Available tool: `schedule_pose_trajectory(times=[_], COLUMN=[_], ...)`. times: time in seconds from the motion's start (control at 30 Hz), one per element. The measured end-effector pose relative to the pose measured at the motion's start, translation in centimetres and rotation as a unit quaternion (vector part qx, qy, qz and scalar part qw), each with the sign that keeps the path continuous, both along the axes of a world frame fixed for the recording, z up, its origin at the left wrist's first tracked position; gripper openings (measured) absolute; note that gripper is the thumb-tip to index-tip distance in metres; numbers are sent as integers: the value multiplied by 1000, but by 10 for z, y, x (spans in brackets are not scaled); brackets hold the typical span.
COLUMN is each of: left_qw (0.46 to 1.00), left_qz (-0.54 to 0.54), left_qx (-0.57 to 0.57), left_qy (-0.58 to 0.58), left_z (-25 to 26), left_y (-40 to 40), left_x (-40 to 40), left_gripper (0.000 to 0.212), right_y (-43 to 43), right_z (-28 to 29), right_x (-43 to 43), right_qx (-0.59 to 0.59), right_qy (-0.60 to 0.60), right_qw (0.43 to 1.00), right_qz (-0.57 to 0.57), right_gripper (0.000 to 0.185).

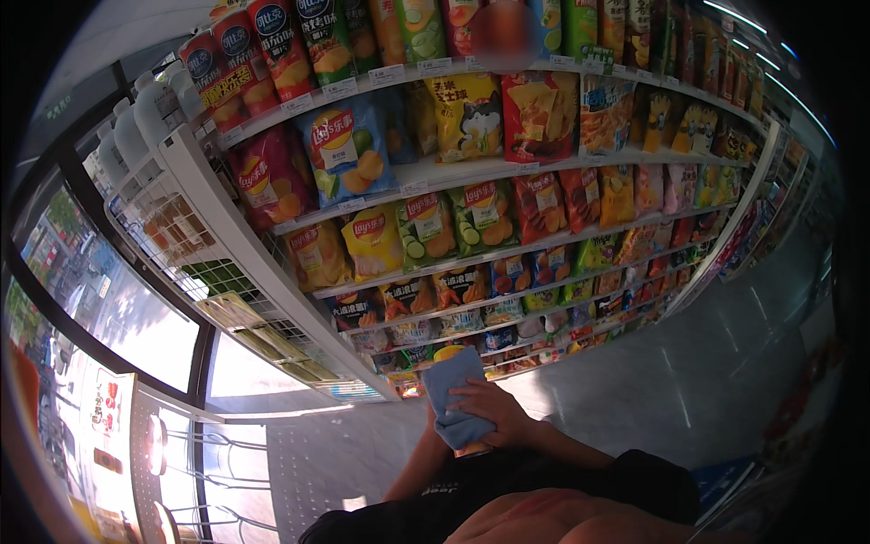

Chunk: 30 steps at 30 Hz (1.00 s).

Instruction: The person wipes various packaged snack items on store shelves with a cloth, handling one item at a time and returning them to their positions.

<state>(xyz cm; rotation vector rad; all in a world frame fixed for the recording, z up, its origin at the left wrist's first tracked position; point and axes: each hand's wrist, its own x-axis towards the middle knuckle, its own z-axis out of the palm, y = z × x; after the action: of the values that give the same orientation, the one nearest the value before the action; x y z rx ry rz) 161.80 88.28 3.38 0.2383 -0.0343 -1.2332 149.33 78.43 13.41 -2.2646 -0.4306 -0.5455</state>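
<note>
A blue cloth [457, 391] is wrapped over a canister-like package [472, 449], whose orange and white end shows below it. My right hand [499, 411] presses the cloth against the package with its fingers spread across the front. Behind the cloth, my left hand [432, 416] supports the package from the left side; most of its fingers are hidden. Both hands are close together in front of my body, before the snack shelves.
A tall white shelf unit [435, 178] rises ahead, holding rows of chip bags and snack canisters [275, 51]. Its left end carries a wire rack [163, 224]. Glass doors and a pegboard stand [146, 462] are at left. Grey floor [632, 387] stretches right.
</note>
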Motion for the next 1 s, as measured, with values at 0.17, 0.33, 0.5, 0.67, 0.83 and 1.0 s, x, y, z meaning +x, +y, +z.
schedule_pose_trajectory(times=[0.17,0.33,0.5,0.67,0.83,1.0], left_qw=[993,999,996,995,999,999], left_qz=[-46,-18,-36,-64,-16,-30], left_qx=[-107,-13,75,-31,34,-13], left_qy=[14,-27,-43,68,35,30], left_z=[-26,-6,15,-1,17,-3], left_y=[4,4,-7,-7,-5,-15], left_x=[20,8,-14,-7,-16,-1], left_gripper=[56,57,64,48,50,48], right_y=[10,-17,-36,-32,-24,-9], right_z=[-5,-3,3,7,-10,-2], right_x=[-14,-2,12,13,9,-2], right_qx=[-15,-79,-49,-2,-3,-13], right_qy=[14,-16,-31,-8,-3,-7], right_qw=[996,997,988,985,988,999], right_qz=[87,-2,-145,-170,-153,-31], right_gripper=[39,48,57,59,57,46])
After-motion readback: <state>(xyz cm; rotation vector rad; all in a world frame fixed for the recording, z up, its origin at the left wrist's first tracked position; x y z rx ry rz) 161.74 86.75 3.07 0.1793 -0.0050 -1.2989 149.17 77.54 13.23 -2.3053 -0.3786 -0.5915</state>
